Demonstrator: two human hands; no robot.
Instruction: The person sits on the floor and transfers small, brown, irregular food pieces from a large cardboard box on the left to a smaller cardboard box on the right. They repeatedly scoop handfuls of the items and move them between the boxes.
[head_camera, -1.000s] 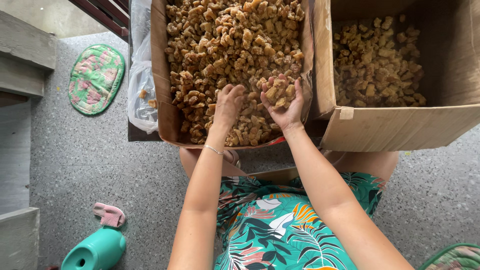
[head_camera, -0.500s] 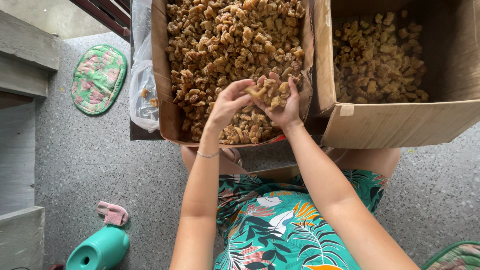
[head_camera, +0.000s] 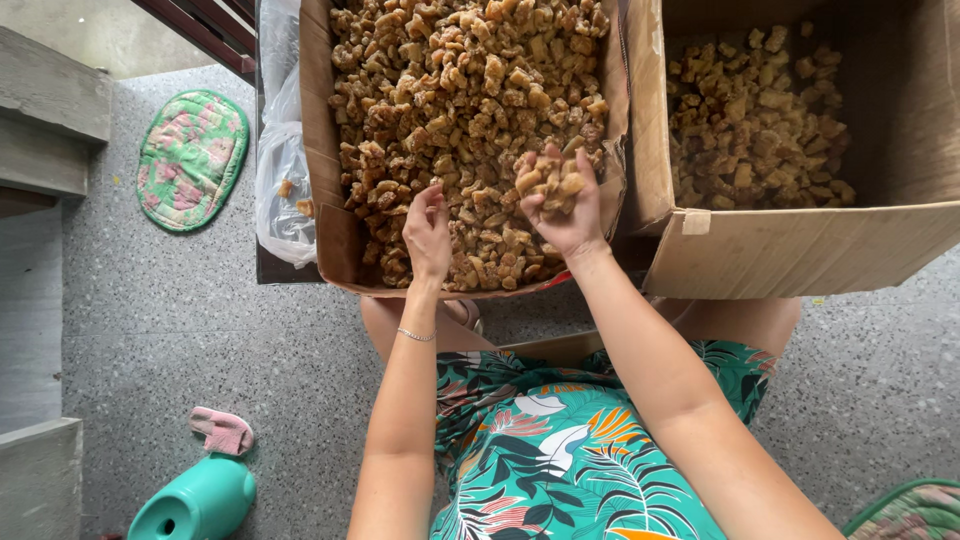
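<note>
— Head view, looking straight down: at 12 o'clock, cardboard box (head_camera: 322, 150) heaped with brown sugared chunks (head_camera: 450, 90). Right hand (head_camera: 562, 205) raised palm-up over the heap's near edge, fingers (head_camera: 588, 175) cupped around a small handful of chunks (head_camera: 548, 178), half curled, not fully closed.

— And the left hand (head_camera: 428, 232)?

— Just at 9 o'clock of the right one, a narrow gap between. Edge-on to the camera, fingers straight and loosely together, tips down among the chunks; holding anything or not, cannot tell. Thin bracelet (head_camera: 414, 335) on the wrist.

— Around them?

— At 2 o'clock, second cardboard box (head_camera: 780, 255), less full, same kind of chunks low inside, its near flap beside the right forearm. At 10 o'clock, clear plastic bag (head_camera: 280, 170) pressed against the first box's side. Farther out at 9 o'clock, green floral mat (head_camera: 190, 155) on the speckled floor (head_camera: 180, 330). At 7 o'clock, teal plastic container (head_camera: 195, 500) with a pink cloth (head_camera: 222, 430) touching its top. At 6 o'clock, lap in a green leaf-print dress (head_camera: 560, 450).

— In the way?

— Near wall of the first box, between lap and heap; both forearms passing over it.
</note>
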